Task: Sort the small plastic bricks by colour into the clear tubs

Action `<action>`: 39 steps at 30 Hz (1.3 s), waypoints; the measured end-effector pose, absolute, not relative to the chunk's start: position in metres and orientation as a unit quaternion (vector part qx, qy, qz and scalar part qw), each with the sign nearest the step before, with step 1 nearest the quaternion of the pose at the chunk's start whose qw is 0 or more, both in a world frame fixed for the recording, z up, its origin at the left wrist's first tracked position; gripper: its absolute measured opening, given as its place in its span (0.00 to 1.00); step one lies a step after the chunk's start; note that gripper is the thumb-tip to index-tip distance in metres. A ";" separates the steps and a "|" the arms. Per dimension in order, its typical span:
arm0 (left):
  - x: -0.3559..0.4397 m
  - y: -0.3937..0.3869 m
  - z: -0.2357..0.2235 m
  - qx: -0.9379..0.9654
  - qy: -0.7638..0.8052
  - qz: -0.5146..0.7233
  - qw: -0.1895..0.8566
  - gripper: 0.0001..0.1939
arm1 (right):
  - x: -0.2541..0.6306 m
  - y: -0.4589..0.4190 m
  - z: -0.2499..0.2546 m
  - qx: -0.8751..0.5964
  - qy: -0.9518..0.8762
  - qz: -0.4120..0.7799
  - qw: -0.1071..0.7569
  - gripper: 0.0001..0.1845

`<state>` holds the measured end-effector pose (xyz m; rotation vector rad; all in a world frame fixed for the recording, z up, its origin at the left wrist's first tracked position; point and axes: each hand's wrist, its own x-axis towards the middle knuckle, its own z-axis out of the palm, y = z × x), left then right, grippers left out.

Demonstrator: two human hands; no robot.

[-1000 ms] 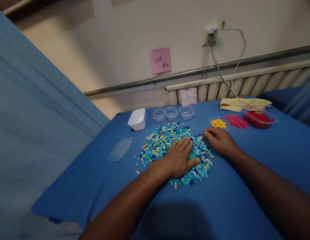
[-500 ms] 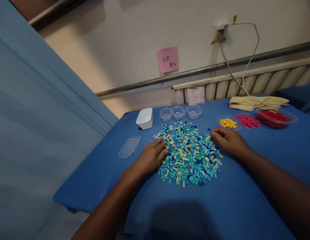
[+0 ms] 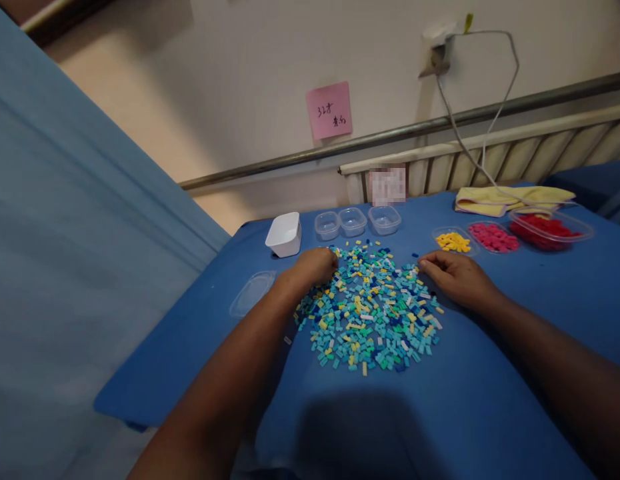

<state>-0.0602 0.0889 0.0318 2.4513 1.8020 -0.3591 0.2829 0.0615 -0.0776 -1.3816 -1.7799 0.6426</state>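
A loose pile of small toy bricks, in turquoise, green, dark blue, pale yellow and white, is spread over the blue table cover. At its far left edge is my left hand, fingers curled down at the bricks, their tips mostly hidden. My right hand rests at the right edge of the pile, thumb and fingers pinched together. Whatever either hand holds is too small or hidden to make out. Just beyond the right fingertips lies one dark blue brick.
Behind the pile stand a white tub and three clear containers. A clear lid lies left. At the right are containers of yellow pieces, pink pieces and red pieces, near a yellow cloth.
My left hand has moved away from me along the pile's left edge, its fingers curling in. Bricks on the left lie more spread out. My right hand has barely moved.
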 end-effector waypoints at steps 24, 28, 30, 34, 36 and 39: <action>-0.093 0.024 0.040 0.882 0.448 -0.033 0.139 0.12 | 0.288 0.065 -0.085 -0.555 -0.707 0.234 0.370 0.18; -0.086 0.025 0.038 0.859 0.490 -0.063 0.132 0.11 | 0.288 0.064 -0.085 -0.555 -0.711 0.229 0.367 0.18; -0.085 0.029 0.037 0.839 0.522 -0.070 0.134 0.09 | 0.288 0.064 -0.085 -0.555 -0.711 0.228 0.367 0.18; -0.086 0.034 0.034 0.813 0.567 -0.043 0.130 0.09 | 0.287 0.062 -0.083 -0.555 -0.708 0.229 0.372 0.18; -0.085 0.033 0.033 0.806 0.572 0.002 0.151 0.09 | 0.286 0.062 -0.081 -0.554 -0.707 0.231 0.373 0.17; -0.078 0.031 0.030 0.790 0.561 0.095 0.228 0.10 | 0.284 0.062 -0.078 -0.557 -0.707 0.228 0.372 0.17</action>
